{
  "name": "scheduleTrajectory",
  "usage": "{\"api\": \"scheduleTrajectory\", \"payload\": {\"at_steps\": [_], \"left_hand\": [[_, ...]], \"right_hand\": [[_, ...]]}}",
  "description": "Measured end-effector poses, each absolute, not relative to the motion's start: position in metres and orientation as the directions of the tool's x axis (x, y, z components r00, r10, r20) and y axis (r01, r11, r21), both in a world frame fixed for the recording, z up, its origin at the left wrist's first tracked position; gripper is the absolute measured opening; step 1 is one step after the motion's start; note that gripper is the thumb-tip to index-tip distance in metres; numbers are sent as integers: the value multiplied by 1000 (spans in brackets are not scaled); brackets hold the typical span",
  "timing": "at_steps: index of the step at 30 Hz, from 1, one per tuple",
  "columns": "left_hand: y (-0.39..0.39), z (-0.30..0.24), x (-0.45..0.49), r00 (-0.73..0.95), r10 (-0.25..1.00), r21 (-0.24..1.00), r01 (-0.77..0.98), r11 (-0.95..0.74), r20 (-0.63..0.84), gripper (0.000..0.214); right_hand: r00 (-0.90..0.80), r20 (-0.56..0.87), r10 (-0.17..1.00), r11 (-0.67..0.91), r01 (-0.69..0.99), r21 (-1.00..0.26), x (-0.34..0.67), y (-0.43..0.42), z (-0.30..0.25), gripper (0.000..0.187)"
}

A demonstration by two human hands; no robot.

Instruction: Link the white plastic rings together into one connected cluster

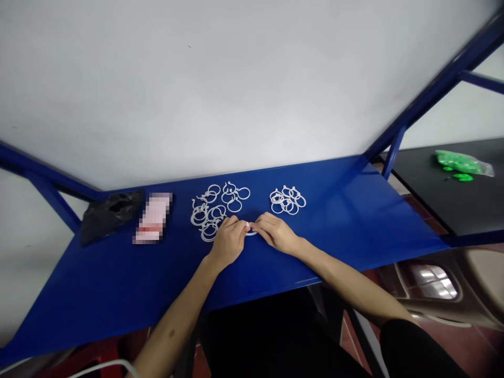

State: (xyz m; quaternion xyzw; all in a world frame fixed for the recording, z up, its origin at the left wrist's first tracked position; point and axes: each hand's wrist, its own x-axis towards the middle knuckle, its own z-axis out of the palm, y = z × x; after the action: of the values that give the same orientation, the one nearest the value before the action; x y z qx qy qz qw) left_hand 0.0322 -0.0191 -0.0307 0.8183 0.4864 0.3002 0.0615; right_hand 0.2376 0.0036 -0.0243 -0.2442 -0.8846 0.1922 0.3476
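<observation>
My left hand (229, 240) and my right hand (275, 232) meet at the middle of the blue table (118, 283), both pinching one white plastic ring (251, 229) between their fingertips. Most of that ring is hidden by my fingers. Just behind my left hand lies a loose spread of several white rings (216, 208). A smaller, tighter cluster of white rings (287, 200) lies behind my right hand.
A black plastic bag (108, 214) and a blurred pink-white packet (153, 218) lie at the table's left rear. A white wall stands behind. To the right, a black shelf (433, 189) carries a bag of green parts (461, 163). A chair (441, 286) is at lower right.
</observation>
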Motion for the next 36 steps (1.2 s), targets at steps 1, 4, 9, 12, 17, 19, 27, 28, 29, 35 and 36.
{"api": "scheduleTrajectory", "payload": {"at_steps": [1, 4, 9, 12, 17, 19, 27, 28, 29, 35, 36], "left_hand": [[-18, -29, 32, 365, 821, 371, 758, -536, 440, 37], [-15, -25, 30, 389, 800, 325, 764, -557, 458, 28], [-6, -31, 27, 189, 847, 232, 911, -340, 498, 33], [-4, -37, 25, 175, 869, 184, 940, -287, 463, 28], [-6, -35, 25, 213, 884, 140, 946, -294, 415, 18], [-7, -34, 26, 231, 867, 139, 937, -320, 441, 15], [-9, -28, 31, 292, 708, 159, 853, -497, 644, 6], [-10, -27, 32, 298, 687, 153, 844, -514, 662, 4], [-10, -27, 32, 309, 668, 143, 835, -532, 677, 4], [-15, -32, 39, 451, 584, 53, 760, -648, 675, 9], [-15, -33, 40, 464, 580, 51, 750, -659, 670, 9]], "right_hand": [[-635, 524, 567, 809, 310, -500, 238, 5, -24, 23], [-525, 561, 640, 768, 415, -487, 247, 15, -19, 22], [-60, 594, 802, 445, 723, -529, 293, 45, -15, 21], [-18, 525, 851, 327, 801, -502, 320, 59, -21, 20], [-72, 503, 861, 332, 829, -450, 331, 66, -31, 16], [-55, 534, 844, 332, 835, -438, 329, 66, -30, 15], [-89, 622, 778, 464, 750, -471, 297, 43, -11, 18], [-148, 607, 781, 514, 704, -489, 289, 38, -11, 18], [-221, 583, 782, 564, 648, -512, 281, 33, -11, 17], [-415, 439, 797, 594, 403, -697, 245, 15, -25, 22], [-408, 425, 808, 574, 385, -723, 243, 14, -28, 20]]}}
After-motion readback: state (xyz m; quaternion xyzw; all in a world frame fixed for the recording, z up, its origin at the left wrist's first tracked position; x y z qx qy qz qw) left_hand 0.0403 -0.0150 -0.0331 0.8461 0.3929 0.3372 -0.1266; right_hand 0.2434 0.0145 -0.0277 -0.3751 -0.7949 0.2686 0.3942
